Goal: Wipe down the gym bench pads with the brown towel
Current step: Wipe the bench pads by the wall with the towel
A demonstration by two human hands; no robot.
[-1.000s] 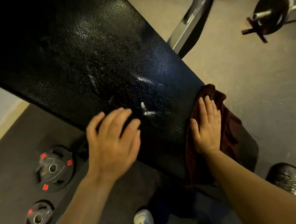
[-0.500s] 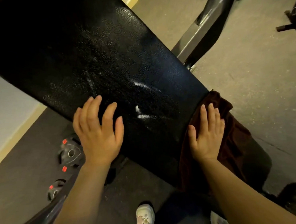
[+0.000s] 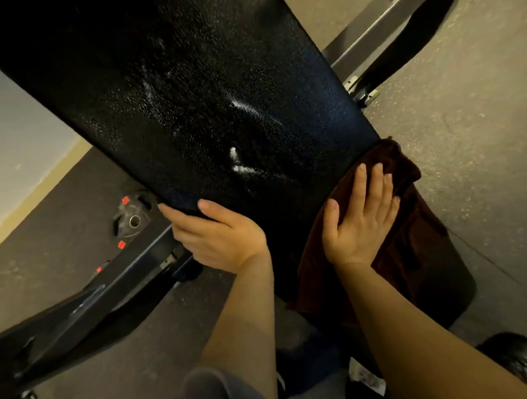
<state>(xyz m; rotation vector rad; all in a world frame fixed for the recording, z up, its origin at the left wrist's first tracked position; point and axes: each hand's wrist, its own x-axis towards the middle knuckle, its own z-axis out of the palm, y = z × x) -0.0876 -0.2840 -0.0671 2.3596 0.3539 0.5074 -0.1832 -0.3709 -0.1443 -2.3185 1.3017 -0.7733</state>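
Head view: left hand [image 3: 218, 232] grips bench pad [image 3: 189, 96] edge; right hand [image 3: 359, 218] flat on brown towel [image 3: 410, 237]

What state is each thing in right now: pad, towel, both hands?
bench pad: tilted, white streaks on it
brown towel: draped over the pad's right edge
left hand: grips the pad's lower edge
right hand: flat, presses the towel
weight plate: flat on the floor

I'm looking down into a gym. A black padded bench [image 3: 189, 96] on a steel frame [image 3: 87, 306] is standing over a speckled rubber floor [image 3: 465, 112], with a weight plate [image 3: 132, 220] lying beside it.
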